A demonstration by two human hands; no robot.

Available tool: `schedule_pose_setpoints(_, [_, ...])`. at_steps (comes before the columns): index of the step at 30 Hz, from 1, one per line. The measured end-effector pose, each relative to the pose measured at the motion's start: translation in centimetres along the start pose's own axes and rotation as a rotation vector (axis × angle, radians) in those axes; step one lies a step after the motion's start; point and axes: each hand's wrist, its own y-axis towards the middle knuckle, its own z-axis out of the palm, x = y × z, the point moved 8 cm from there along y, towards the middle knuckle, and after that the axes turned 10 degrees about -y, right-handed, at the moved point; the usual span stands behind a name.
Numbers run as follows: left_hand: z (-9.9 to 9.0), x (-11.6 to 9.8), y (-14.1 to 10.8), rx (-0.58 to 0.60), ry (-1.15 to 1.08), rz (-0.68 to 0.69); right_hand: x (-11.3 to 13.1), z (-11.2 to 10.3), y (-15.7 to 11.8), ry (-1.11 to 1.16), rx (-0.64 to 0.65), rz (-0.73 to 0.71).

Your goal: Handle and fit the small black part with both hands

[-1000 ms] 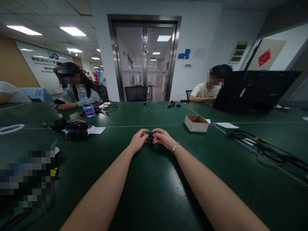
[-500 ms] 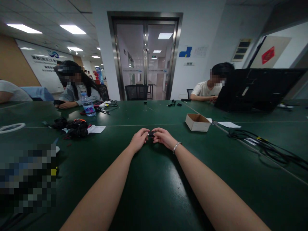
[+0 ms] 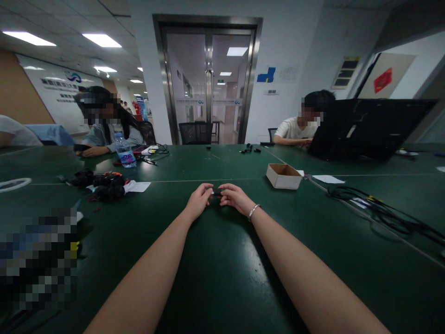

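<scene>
Between my two hands is a small black piece (image 3: 217, 192) with a silvery bit at its left end; it is too small to tell its kind. My left hand (image 3: 200, 201) is closed in a pinch at the silvery end. At the other end, the thumb and fingers of my right hand (image 3: 236, 198) grip the black part. Both hands are just above the green table (image 3: 215, 260), fingertips close together. A bracelet circles my right wrist.
An open cardboard box (image 3: 283, 177) stands to the right of my hands. Black cables (image 3: 378, 208) lie farther right, near a large monitor (image 3: 365, 130). Leftward are a bundle of black gear (image 3: 104, 184) and a water bottle (image 3: 125, 152). Two people (image 3: 292, 130) sit across the table.
The whole view has shifted slightly. Both hands keep their grip on the small black piece, and the silvery part between them shows a little more.
</scene>
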Motion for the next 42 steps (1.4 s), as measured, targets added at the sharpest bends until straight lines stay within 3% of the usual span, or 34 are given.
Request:
schedule_pose_setpoints(11, [0.1,0.1,0.0,0.035,-0.014,0.004,0.0,0.0,-0.1,0.007,0.008,0.002])
schedule_pose_setpoints(27, [-0.3,0.1,0.2,-0.012,-0.044,-0.042,0.1,0.0,-0.1,0.028,-0.007,0.011])
schedule_pose_setpoints(42, [-0.5,0.8,0.4,-0.017,-0.016,0.015,-0.1,0.0,0.0,0.039,0.005,0.011])
